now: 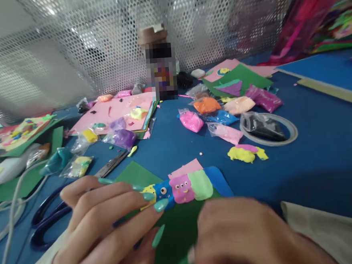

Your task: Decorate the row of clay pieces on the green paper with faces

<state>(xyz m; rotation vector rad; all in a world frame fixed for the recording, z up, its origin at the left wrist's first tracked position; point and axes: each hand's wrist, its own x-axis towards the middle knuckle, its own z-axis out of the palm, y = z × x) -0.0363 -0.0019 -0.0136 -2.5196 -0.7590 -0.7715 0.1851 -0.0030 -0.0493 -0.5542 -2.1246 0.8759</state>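
Observation:
A strip of flattened modelling clay lies across the green paper (176,224) in front of me. It has a yellow piece (148,190), a blue piece with an eye (163,192), a pink-purple piece (182,189) with several eyes and a smile, and a plain light green piece (201,185). My left hand (110,221), with long teal nails, stretches its fingers over the strip's left end, fingertips at the yellow and blue pieces. Just below the green piece, my right hand (234,232) is curled and blurred; whatever its fingers hold is hidden.
Dark blue scissors (46,221) lie left of my left hand, near a white cable (16,215). Bagged clay in several colours, including orange (206,105) and purple (124,139), lies farther back. A clear tape roll (292,130) and yellow clay (242,154) are to the right. Perforated mesh (112,44) stands behind.

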